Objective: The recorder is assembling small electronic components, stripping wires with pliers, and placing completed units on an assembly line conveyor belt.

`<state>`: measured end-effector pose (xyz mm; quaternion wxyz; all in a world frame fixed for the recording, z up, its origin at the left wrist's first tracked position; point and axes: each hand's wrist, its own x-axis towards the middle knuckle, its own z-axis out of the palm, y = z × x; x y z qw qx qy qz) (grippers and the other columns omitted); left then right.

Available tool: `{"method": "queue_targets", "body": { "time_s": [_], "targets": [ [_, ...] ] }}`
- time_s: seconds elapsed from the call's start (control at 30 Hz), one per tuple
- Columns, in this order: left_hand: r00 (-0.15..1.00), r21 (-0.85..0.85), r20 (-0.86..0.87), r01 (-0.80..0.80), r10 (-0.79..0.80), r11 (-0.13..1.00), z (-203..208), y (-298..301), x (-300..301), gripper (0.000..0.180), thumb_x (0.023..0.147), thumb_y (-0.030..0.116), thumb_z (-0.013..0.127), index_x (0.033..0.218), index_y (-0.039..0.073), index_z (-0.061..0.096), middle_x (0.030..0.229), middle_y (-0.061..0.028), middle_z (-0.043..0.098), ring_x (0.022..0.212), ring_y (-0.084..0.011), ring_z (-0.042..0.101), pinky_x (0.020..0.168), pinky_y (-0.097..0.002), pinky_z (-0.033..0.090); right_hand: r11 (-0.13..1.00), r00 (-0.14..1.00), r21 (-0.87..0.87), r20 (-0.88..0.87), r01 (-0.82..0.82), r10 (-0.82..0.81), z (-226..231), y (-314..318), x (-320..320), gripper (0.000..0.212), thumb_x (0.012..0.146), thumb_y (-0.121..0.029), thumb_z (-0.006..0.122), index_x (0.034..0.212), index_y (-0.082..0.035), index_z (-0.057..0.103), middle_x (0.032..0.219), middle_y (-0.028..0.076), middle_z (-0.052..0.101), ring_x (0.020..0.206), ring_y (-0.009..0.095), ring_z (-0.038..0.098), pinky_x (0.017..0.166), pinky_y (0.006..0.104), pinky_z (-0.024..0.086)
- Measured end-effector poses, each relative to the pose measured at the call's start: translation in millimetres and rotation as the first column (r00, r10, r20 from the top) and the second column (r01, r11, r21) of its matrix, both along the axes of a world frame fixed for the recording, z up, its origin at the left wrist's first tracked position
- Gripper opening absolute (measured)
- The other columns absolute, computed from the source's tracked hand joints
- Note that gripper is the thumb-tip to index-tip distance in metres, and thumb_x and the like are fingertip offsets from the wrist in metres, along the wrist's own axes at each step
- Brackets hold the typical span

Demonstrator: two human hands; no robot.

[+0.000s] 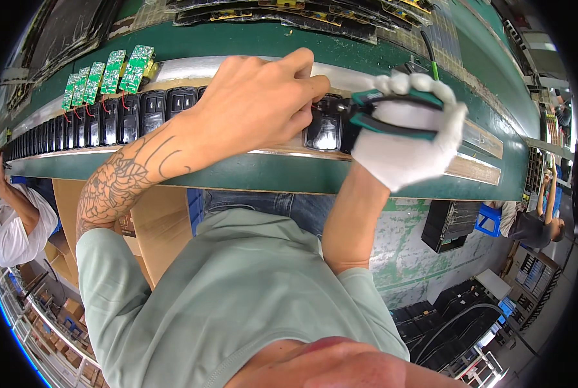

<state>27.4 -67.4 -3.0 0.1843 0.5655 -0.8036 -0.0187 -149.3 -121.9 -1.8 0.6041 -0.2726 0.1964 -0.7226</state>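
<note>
My right hand (408,154), in a white glove, grips a pair of pliers (395,129) with green and black handles. The pliers' jaws point left, at the upper part of a black plastic housing (323,133). My bare left hand (253,100) is closed just left of the jaws, its fingertips bent down at the same housing. Whatever those fingers pinch is hidden. Leftward along the bench runs a row of similar black housings (129,119). Several green circuit boards (137,68) stand behind the row, joined to housings by thin red wires.
Stacked black panels (282,14) with yellow parts lie along the back of the green bench (269,174). A metal strip (483,139) lies at its right. Cardboard boxes (166,236) stand below the front edge. Other people work at far left and far right.
</note>
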Motion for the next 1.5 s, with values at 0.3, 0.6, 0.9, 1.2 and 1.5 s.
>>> {"method": "queue_targets", "body": {
  "time_s": [0.3, 0.6, 0.9, 1.2, 1.5],
  "targets": [
    [0.988, 0.137, -0.147, 0.067, -0.046, 0.988, 6, 0, 6, 0.001, 0.085, 0.011, 0.070, 0.085, 0.011, 0.071, 0.108, 0.0030, 0.056, 0.056, -0.0196, 0.052, 0.056, -0.0324, 0.043, 0.901, 0.257, 0.211, -0.911, -0.379, 0.322, 25, 69, -52, 0.022, 0.089, -0.006, 0.061, 0.104, 0.004, 0.074, 0.116, 0.026, 0.074, 0.081, 0.024, 0.071, 0.083, 0.0348, 0.058],
    [0.972, 0.161, -0.235, 0.063, -0.024, 0.985, 4, -10, -2, 0.005, 0.083, 0.015, 0.073, 0.079, 0.012, 0.075, 0.099, 0.0011, 0.055, 0.052, -0.0217, 0.053, 0.055, -0.0352, 0.043, 0.943, 0.156, 0.077, -0.979, -0.322, 0.133, -7, 77, -42, 0.019, 0.078, -0.004, 0.075, 0.096, 0.000, 0.076, 0.118, 0.016, 0.076, 0.085, 0.024, 0.076, 0.074, 0.0290, 0.059],
    [0.978, 0.141, -0.208, 0.016, 0.014, 0.990, 1, -8, -5, 0.005, 0.082, 0.015, 0.073, 0.078, 0.012, 0.075, 0.096, 0.0018, 0.055, 0.053, -0.0217, 0.054, 0.054, -0.0350, 0.042, 0.942, 0.190, 0.092, -0.968, -0.324, 0.161, -9, 77, -43, 0.018, 0.078, -0.003, 0.075, 0.096, 0.000, 0.076, 0.118, 0.015, 0.076, 0.084, 0.023, 0.076, 0.074, 0.0289, 0.059],
    [0.986, 0.126, -0.166, 0.005, 0.016, 0.992, 3, -10, -7, 0.005, 0.079, 0.014, 0.074, 0.075, 0.012, 0.074, 0.094, 0.0009, 0.055, 0.054, -0.0237, 0.056, 0.053, -0.0356, 0.042, 0.938, 0.191, 0.120, -0.963, -0.325, 0.190, -9, 76, -43, 0.019, 0.079, -0.003, 0.074, 0.097, 0.000, 0.077, 0.118, 0.016, 0.076, 0.084, 0.023, 0.076, 0.074, 0.0286, 0.059],
    [0.984, 0.168, -0.171, -0.013, 0.042, 0.986, 3, -11, -8, 0.003, 0.077, 0.014, 0.074, 0.075, 0.012, 0.074, 0.090, -0.0006, 0.055, 0.057, -0.0254, 0.058, 0.052, -0.0362, 0.043, 0.933, 0.184, 0.165, -0.955, -0.321, 0.232, -6, 77, -42, 0.019, 0.080, -0.001, 0.073, 0.098, 0.000, 0.077, 0.118, 0.017, 0.076, 0.091, 0.024, 0.076, 0.078, 0.0283, 0.059]
  ]
}}
